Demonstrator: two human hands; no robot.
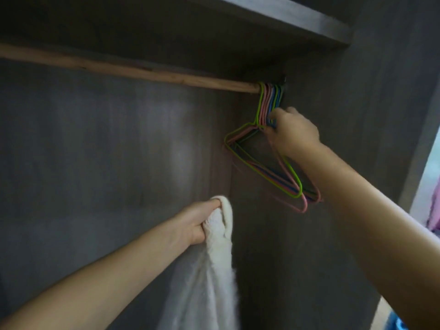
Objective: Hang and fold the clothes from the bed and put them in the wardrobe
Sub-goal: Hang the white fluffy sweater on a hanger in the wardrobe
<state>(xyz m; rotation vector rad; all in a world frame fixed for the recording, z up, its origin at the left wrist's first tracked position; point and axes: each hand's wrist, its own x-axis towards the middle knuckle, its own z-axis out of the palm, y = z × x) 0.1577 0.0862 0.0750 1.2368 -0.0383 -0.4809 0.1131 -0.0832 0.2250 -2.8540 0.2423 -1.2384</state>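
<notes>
Inside the dark grey wardrobe (119,139) a wooden rail (142,73) runs from left to right. Several thin hangers (266,163) in green, pink and blue hang bunched at the rail's right end. My right hand (291,132) reaches up and pinches the necks of the hangers just below the rail. Lower down, my left hand (197,220) grips the top of a white knitted garment (209,282), which hangs down below my fist in front of the wardrobe's back wall.
A grey shelf (297,20) sits above the rail. The wardrobe's right side wall (381,115) stands close to the hangers. Past its edge at far right a bright strip of room (428,198) shows with something pink and blue.
</notes>
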